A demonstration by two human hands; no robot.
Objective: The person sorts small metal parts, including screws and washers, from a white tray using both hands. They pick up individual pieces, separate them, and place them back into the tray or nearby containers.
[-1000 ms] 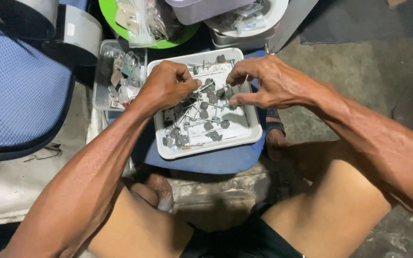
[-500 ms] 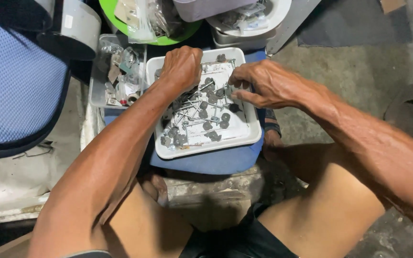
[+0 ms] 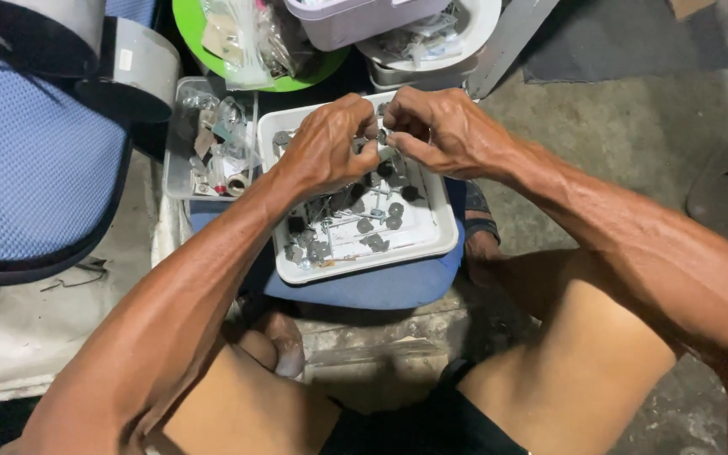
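Fingertips of the left hand (image 3: 330,143) and right hand (image 3: 444,131) meet pinched around a small metal part (image 3: 383,135), held just above the far edge of the white tray (image 3: 444,240). Both hands are equally near; the part's long axis is hidden.

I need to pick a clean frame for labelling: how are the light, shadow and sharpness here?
Head view: even, soft light, no glare on the white tray; both hands are sharp over it; the small dark parts are crisp but too small to identify; deep shadow at the upper left corner; slight wide-angle stretch at the edges.
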